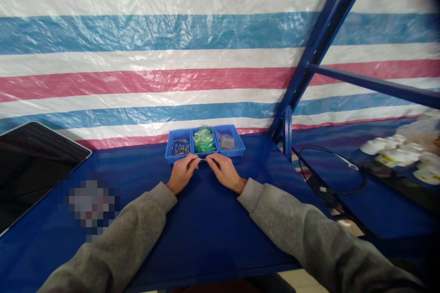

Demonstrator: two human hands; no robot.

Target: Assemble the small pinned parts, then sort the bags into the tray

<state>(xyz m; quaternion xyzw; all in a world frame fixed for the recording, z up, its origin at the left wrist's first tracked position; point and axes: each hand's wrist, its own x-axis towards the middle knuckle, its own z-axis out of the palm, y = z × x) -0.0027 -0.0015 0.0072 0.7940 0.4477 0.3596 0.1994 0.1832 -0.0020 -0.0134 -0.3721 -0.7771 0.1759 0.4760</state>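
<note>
Both hands meet in front of three joined blue bins, pinching a small, thin metallic piece (pixel 202 160) between them. My left hand (pixel 182 173) has its fingers closed on the piece's left end, and my right hand (pixel 225 171) is closed on its right end. The left bin (pixel 169 150) contains many small dark metal pieces (pixel 181 149). Green plastic packets (pixel 204 139) fill the middle bin. Clear plastic pieces or bags (pixel 226 141) lie in the right bin (pixel 240 147). The fingertips hide part of the held piece, so its exact shape is unclear.
A dark flat panel with a light edge (pixel 30 165) stands at the left of the blue table (pixel 199 247). Near it is a pixelated patch. On the right are a blue metal frame (pixel 288 100), a black cable (pixel 360 187) and several white objects (pixel 400 155). Striped sheeting hangs behind.
</note>
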